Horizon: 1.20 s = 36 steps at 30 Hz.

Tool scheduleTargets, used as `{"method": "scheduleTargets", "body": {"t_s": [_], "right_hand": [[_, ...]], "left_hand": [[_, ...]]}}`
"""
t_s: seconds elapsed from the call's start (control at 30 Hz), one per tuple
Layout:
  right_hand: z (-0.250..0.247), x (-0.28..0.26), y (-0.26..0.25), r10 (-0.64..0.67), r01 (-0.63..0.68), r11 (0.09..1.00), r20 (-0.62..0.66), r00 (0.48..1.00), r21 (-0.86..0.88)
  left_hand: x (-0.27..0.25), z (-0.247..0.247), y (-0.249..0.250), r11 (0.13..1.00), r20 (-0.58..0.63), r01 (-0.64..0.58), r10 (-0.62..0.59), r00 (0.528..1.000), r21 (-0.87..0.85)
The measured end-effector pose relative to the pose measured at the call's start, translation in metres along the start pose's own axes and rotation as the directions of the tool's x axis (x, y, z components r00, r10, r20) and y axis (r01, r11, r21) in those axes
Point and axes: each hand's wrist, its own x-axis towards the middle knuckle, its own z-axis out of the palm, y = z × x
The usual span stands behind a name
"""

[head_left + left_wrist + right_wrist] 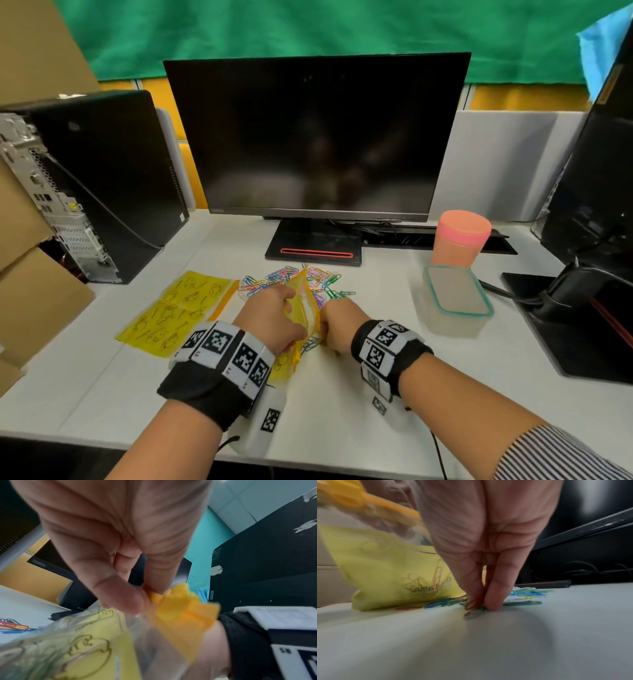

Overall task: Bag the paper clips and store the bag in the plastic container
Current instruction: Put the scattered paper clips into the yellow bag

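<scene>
**While the bag is held open, clips are gathered from the desk**

While the left hand (270, 317) pinches the orange zip strip of the yellow bag (303, 308) between thumb and curled fingers (120, 596), the right hand (337, 323) reaches down just beside it, its fingertips (493, 601) pressed together on a small cluster of paper clips (473, 605) lying on the desk (342, 394). A few clips show through the bag's lower wall, close to the right fingers, so filling looks under way rather than done. Most of the paper clips sit in a loose coloured heap beyond both sets of fingertips, toward the monitor stand (313, 248). A second yellow bag (174, 310) lies flat out past the left hand's knuckles. The plastic container (457, 301), lid on, stands well off the right hand's outer side, in front of a pink tumbler (460, 241).

Judged from this, the step in hand is picking up clips for the bag. Next the pinched clips need lifting without any slipping free, then carrying across to the mouth that the left fingers hold up; whether that mouth gapes wide enough is hard to tell, since the wrist views are blurred
</scene>
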Motion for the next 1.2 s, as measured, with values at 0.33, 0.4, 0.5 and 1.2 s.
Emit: {"method": "scheduleTargets", "body": {"t_s": [0.33,0.4,0.5,1.2], "right_hand": [[-0.054,-0.037,0.018,0.181,0.087,0.334,-0.154,0.971,0.939],[-0.055,-0.037,0.004,0.140,0.091,0.443,-0.169,0.976,0.892],[-0.044,-0.032,-0.014,0.101,0.054,0.636,-0.153,0.983,0.769],[-0.014,0.013,0.043,0.020,-0.031,0.997,0.147,0.989,0.072]], "left_hand": [[0.001,0.009,0.006,0.999,0.061,0.003,0.000,0.998,-0.043],[-0.001,0.010,0.009,0.999,0.061,0.000,0.002,0.998,-0.036],[-0.004,0.009,0.011,1.000,0.058,-0.005,0.006,0.998,-0.028],[-0.003,-0.009,-0.003,0.997,0.053,0.031,-0.028,0.998,-0.066]]}}
